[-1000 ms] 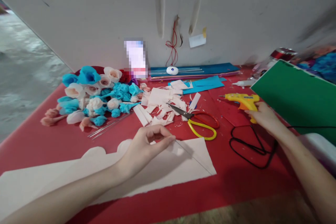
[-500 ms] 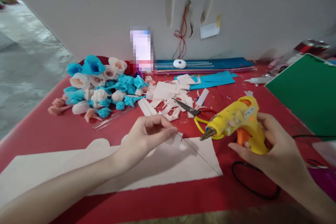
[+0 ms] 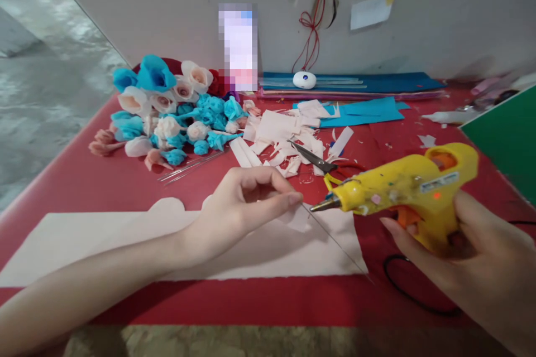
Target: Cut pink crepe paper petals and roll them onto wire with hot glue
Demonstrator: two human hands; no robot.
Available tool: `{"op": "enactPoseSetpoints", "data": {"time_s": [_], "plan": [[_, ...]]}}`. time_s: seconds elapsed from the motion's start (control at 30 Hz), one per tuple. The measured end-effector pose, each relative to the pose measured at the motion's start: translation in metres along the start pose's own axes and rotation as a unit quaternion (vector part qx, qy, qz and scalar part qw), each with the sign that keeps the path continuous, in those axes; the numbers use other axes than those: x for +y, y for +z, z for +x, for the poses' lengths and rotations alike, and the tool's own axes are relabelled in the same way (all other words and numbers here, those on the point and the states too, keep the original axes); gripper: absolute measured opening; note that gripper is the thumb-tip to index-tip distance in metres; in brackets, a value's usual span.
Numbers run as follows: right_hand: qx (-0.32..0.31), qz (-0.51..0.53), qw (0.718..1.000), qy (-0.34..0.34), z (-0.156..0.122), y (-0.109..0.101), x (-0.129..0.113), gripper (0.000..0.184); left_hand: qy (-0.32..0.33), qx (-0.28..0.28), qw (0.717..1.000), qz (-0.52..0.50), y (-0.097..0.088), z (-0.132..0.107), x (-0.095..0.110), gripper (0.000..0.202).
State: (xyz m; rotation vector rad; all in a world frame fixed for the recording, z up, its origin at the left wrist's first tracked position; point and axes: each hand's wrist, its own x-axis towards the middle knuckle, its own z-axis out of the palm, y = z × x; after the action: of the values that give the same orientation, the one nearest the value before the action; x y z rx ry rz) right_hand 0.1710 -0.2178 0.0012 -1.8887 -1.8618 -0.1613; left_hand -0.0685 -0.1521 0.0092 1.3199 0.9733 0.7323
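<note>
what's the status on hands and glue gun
Left hand pinching wire. Right hand gripping glue gun, nozzle by wire, contact unclear. Scissors beyond, partly hidden.

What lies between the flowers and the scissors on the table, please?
Pale paper scraps lie between the flowers and the scissors, as the head view shows.

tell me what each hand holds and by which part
Right hand: yellow glue gun, by its handle. Left hand: thin wire, by its upper visible end; unclear whether the small paper is held.
</note>
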Motion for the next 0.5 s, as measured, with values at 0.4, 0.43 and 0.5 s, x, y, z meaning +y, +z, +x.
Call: {"op": "enactPoseSetpoints", "data": {"time_s": [0.4,0.43,0.5], "plan": [[0.066,-0.067,0.993,-0.064,0.0024,-0.0011,0.0009,0.032,0.000,-0.010,1.000,-0.021,-0.0011,0.0001,0.0016,0.015],[0.065,-0.069,0.993,-0.064,0.0024,-0.0009,0.0013,0.032,0.000,-0.010,1.000,-0.022,-0.0013,0.0001,0.0015,0.016],[0.057,-0.072,0.994,-0.065,0.0025,-0.0003,0.0018,0.032,-0.001,-0.009,1.000,-0.025,-0.0015,0.0002,0.0014,0.015]]}}
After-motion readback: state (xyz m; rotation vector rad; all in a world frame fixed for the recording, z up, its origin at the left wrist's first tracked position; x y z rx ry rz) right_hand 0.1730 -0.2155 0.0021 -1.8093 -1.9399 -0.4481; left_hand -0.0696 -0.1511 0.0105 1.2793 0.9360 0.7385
